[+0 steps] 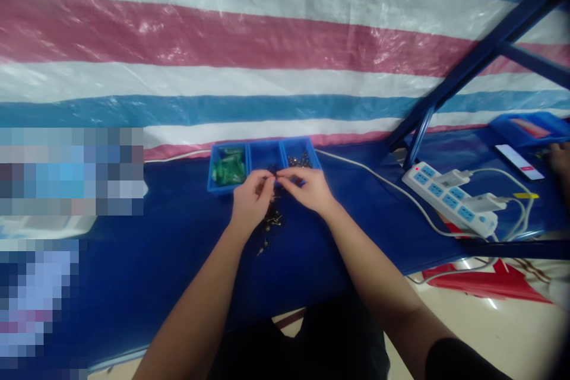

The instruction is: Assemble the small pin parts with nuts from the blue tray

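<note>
My left hand and my right hand meet at the fingertips in front of a blue divided box. Both hands are closed in a pinch, and a small dark piece shows between them, too small to name. Beneath the hands lies a loose pile of small dark and brass-coloured metal parts, with a few strays nearer me. Green pieces fill the box's left compartment. Small shiny metal parts lie in the right compartment, and the middle one is partly hidden by my fingers.
A white power strip with plugged-in chargers and cables lies to the right. Behind it runs a blue metal frame. Further right are a phone, a blue tray and another person's hand. A striped sheet hangs behind the table.
</note>
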{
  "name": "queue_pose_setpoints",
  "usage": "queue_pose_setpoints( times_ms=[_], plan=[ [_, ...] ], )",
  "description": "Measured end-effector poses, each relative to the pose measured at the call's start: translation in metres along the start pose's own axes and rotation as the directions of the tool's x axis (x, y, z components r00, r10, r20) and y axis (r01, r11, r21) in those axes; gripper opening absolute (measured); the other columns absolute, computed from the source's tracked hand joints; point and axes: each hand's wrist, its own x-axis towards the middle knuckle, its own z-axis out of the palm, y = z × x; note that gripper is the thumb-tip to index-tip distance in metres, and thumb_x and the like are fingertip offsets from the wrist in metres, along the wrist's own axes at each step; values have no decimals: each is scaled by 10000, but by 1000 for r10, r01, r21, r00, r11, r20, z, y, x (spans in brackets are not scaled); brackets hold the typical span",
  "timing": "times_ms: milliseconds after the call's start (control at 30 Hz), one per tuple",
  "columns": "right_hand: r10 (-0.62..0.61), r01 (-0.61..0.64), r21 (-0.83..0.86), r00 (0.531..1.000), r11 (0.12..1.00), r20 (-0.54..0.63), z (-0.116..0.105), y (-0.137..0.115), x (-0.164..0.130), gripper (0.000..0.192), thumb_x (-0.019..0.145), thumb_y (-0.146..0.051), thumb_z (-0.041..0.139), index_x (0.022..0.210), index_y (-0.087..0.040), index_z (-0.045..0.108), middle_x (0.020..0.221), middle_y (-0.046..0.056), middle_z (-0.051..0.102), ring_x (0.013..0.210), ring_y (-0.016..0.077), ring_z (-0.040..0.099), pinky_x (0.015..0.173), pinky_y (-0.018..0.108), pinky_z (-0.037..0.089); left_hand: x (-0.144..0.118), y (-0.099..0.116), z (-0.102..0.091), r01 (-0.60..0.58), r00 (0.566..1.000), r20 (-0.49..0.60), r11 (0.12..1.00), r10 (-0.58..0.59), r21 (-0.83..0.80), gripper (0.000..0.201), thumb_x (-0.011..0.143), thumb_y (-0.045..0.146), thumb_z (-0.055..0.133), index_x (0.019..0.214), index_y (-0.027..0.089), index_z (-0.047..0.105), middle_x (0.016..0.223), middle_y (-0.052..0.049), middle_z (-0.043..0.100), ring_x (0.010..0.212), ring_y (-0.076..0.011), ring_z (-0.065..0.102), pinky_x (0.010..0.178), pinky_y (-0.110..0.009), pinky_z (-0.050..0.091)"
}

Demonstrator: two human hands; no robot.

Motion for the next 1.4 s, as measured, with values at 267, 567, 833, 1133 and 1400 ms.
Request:
queue_pose_setpoints(
  times_ms=[267, 567, 833, 1133, 1400],
  plan=[
    [-1, 1, 3, 1000, 1000, -14, 1, 1, 0, 165, 907, -310, 701, 1009, -224, 798, 1009, 49, 808, 817, 173, 768, 664, 266, 605, -1, -5, 1, 25, 999, 21, 997, -24, -74, 231, 933, 397, 647, 1060, 206, 670, 695, 14, 701, 561, -116, 678, 573, -211, 546],
    [22, -22, 3, 1000, 1000, -1, 1, 3, 0, 209, 917, -328, 697, 1083, -236, 785, 1031, 43, 804, 843, 167, 767, 700, 264, 612, 0, -4, -1, -1, 1000, 7, 1000, 1, -8, 205, 946, 389, 625, 1049, 217, 668, 662, 30, 681, 561, -110, 666, 589, -216, 534],
    [38, -37, -17, 999, 999, 15, 0, 1, 0, 189, 926, -330, 683, 1040, -220, 787, 1017, 41, 806, 831, 161, 762, 702, 255, 609, 0, -4, -1, 9, 1000, 6, 1000, -9, -25, 257, 932, 396, 647, 1113, 216, 673, 690, 24, 695, 582, -109, 672, 605, -219, 535],
    [37, -38, 21, 999, 999, 13, 2, -1, 0, 204, 909, -336, 709, 1064, -228, 785, 979, 37, 808, 772, 152, 751, 674, 257, 607, 1, -3, -1, -29, 1000, 4, 999, 29, 24, 198, 964, 371, 594, 1046, 201, 656, 620, 40, 650, 541, -104, 633, 600, -223, 503],
    [42, -39, 91, 999, 995, -31, 1, -5, 1, 169, 897, -311, 718, 1017, -226, 801, 1029, 45, 808, 871, 176, 776, 706, 276, 624, 0, -6, 1, -21, 998, 59, 1000, 20, 20, 183, 966, 357, 588, 1057, 208, 642, 623, 40, 661, 549, -105, 639, 601, -222, 494]
  ],
)
